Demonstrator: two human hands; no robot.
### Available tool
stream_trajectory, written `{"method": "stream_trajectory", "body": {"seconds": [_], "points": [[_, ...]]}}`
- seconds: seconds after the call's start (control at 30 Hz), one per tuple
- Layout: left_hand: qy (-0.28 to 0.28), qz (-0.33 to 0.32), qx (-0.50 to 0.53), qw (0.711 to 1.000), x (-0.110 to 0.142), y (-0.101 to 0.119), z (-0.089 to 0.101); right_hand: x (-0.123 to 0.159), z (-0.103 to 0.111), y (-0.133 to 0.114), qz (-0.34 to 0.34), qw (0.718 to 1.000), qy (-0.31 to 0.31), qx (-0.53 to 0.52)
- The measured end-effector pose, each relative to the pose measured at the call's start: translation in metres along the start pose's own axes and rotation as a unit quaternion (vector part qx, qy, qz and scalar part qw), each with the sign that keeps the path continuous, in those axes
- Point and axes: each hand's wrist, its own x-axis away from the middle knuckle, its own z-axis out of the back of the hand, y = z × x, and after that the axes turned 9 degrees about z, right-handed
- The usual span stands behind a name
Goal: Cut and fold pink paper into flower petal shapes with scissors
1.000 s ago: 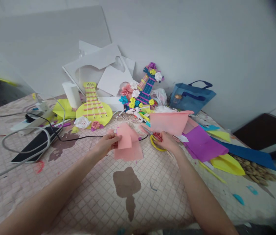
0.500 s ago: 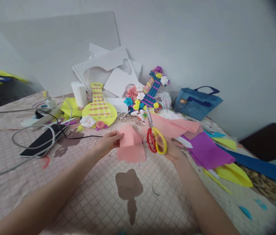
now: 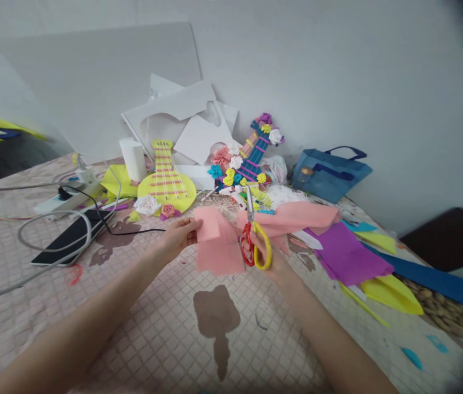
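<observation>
Two bare hands work over a table (image 3: 153,328) with a diamond-patterned cover. The left hand (image 3: 180,235) pinches the left edge of a small folded pink paper (image 3: 207,223) between thumb and fingers, above a larger pink sheet (image 3: 220,258). The right hand (image 3: 262,251) has its fingers in the red and yellow handles of a pair of scissors (image 3: 251,219), whose blades point up and away from the person. Just beyond the right hand lies a long pink roll (image 3: 305,216), with purple paper (image 3: 348,254) to its right. Behind the left hand sits a yellow paper guitar (image 3: 168,186) with white strings; near it, a blue one (image 3: 254,156) trimmed with paper flowers leans upright. A blue bag (image 3: 325,178) stands farther right, by the wall.
</observation>
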Motion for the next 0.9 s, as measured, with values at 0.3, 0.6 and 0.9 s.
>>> {"method": "stream_trajectory", "body": {"seconds": [0.3,0.6,0.9], "points": [[-0.023,-0.001,-0.005,1.0,-0.001,-0.003,0.0,0.008,-0.011,0.005,-0.023,0.999,-0.016,0.042],[-0.209,0.05,-0.023,0.976,0.017,-0.023,-0.018,0.021,-0.028,0.022,-0.095,0.977,-0.193,-0.009],[-0.13,0.095,0.013,0.987,0.007,-0.026,-0.01,-0.005,0.056,-0.04,0.107,0.918,0.028,0.38]]}}
